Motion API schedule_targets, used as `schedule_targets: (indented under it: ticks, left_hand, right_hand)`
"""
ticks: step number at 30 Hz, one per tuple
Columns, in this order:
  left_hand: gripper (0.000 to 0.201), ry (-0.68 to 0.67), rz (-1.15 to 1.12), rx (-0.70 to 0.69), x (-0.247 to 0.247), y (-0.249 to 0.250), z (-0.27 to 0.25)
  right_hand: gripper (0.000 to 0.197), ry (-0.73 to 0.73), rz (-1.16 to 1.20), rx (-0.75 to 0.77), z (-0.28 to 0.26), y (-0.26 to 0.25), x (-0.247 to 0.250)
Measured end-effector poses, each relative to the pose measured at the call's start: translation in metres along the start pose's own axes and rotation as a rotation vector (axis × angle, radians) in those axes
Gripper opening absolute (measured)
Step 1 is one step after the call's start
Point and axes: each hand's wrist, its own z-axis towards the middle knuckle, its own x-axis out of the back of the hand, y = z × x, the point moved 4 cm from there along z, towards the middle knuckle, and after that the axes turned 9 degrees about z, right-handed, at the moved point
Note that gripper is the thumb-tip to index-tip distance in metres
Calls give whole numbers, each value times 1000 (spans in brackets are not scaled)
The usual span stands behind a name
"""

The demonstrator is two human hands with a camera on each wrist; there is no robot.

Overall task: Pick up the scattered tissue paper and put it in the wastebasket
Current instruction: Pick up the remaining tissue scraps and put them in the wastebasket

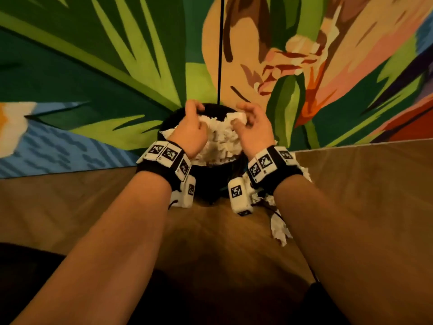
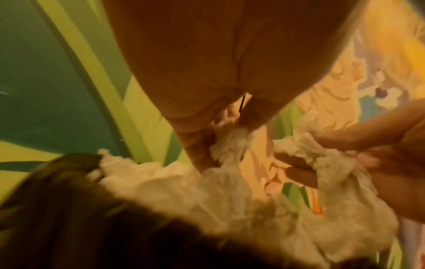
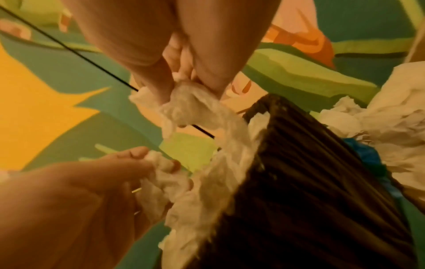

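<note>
A black woven wastebasket (image 1: 212, 181) stands at the edge of a colourful rug, heaped with white tissue paper (image 1: 220, 141). My left hand (image 1: 199, 113) and right hand (image 1: 243, 116) are both over its far rim, fingers curled into the top of the heap. In the left wrist view my left fingers (image 2: 197, 145) pinch a tuft of tissue (image 2: 230, 143). The right wrist view has my right fingers (image 3: 158, 85) pinching another tuft (image 3: 190, 105) beside the basket wall (image 3: 310, 172). More crumpled tissue (image 1: 278, 228) lies on the floor under my right wrist.
The leaf-patterned rug (image 1: 93, 66) spreads behind the basket, and wooden floor (image 1: 70, 200) lies in front of it. A thin black cord (image 1: 220, 55) runs straight up from the basket's far side. Loose tissue (image 3: 379, 127) and something blue (image 3: 363, 151) lie right of the basket.
</note>
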Motion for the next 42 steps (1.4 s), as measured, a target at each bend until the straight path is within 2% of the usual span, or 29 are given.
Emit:
schedule_targets:
  ticks: [2, 4, 7, 8, 10, 12, 15, 18, 21, 25, 29, 31, 33, 36, 38, 42]
  left_hand:
    - [26, -61, 127, 32, -5, -21, -8]
    - [19, -88, 193, 53, -9, -36, -14]
    - [7, -96, 341, 12, -10, -46, -21]
    - [7, -89, 411, -10, -9, -47, -22]
    - [26, -112, 477, -23, -8, -50, -25]
    - [47, -164, 594, -20, -12, -52, -26]
    - [51, -228, 778, 41, -25, -51, -27]
    - [53, -309, 838, 115, -34, -52, -24]
    - [54, -270, 823, 111, -33, -52, -23]
    - [53, -36, 792, 49, -24, -44, -33]
    - [44, 213, 579, -4, -7, -22, -34]
    - [43, 272, 475, -63, -2, -2, -32]
    - [43, 300, 344, -196, -4, 25, -30]
    - [35, 298, 167, -366, -20, 63, -31]
    - [35, 221, 69, -389, -41, 79, -34]
    - [38, -106, 100, -334, -106, 83, -44]
  right_hand:
    - [29, -23, -49, 14, -7, 10, -8]
    - [22, -89, -240, -10, -9, 21, -12]
    - [5, -305, -654, 71, -10, 31, -19]
    - [7, -385, -764, 103, -12, 33, -22]
    - [31, -507, -899, 118, -16, 38, -30]
    - [47, -557, -1007, 102, -20, 41, -37]
    - [49, -642, -1196, 209, -26, 46, -46]
    - [48, -763, -1332, 253, -26, 54, -50]
    - [51, -707, -1279, 254, -25, 54, -50]
    - [55, -587, -1209, 274, -28, 53, -43]
    - [41, -505, -1071, 282, -27, 44, -34]
    - [38, -449, -932, 258, -23, 36, -23]
    - [38, -360, -778, 265, -17, 24, -6]
    - [23, -172, -579, 308, -4, 11, 32]
    - [17, -68, -554, 187, 6, 21, 66]
    - [15, 44, -681, -138, 3, 74, 141]
